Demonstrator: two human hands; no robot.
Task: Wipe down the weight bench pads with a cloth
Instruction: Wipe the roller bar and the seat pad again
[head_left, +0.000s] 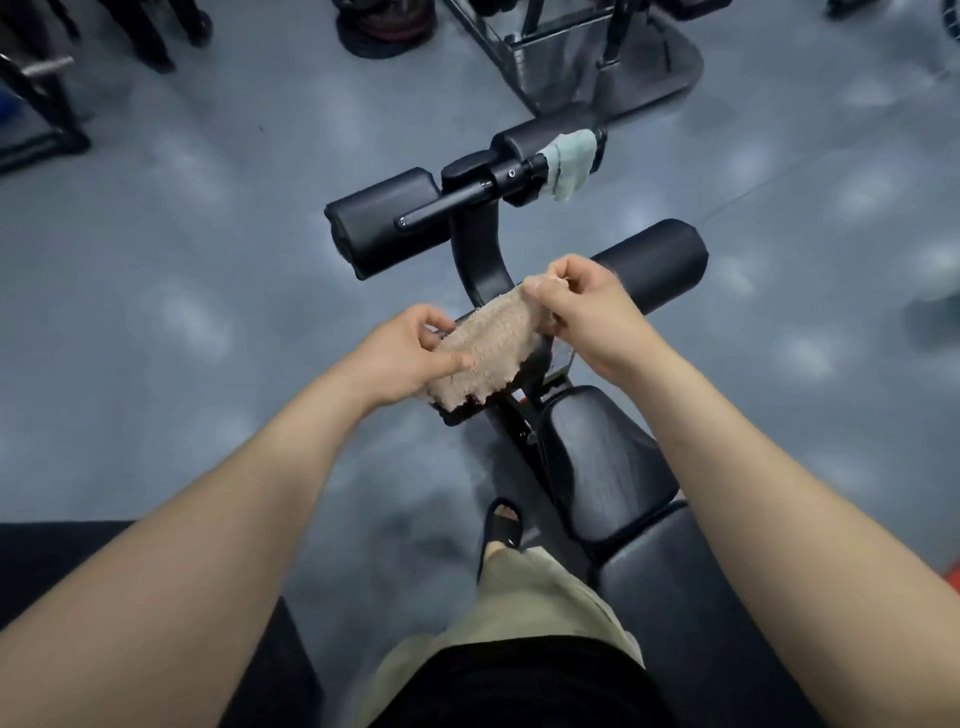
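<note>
Head view: left hand (410, 358) and right hand (587, 312) each pinch an edge of the tan cloth (493, 348), which is stretched between them. Seat pad (608, 457) sits below the right wrist and roller pad (654, 260) just beyond the right hand. The cloth possibly touches the bench frame (478, 249); too blurred to confirm.

Standing here, I can read no word, brand, number or sign anywhere, neither on the black bench pads (608, 457) nor on the tan cloth (488, 353).
</note>
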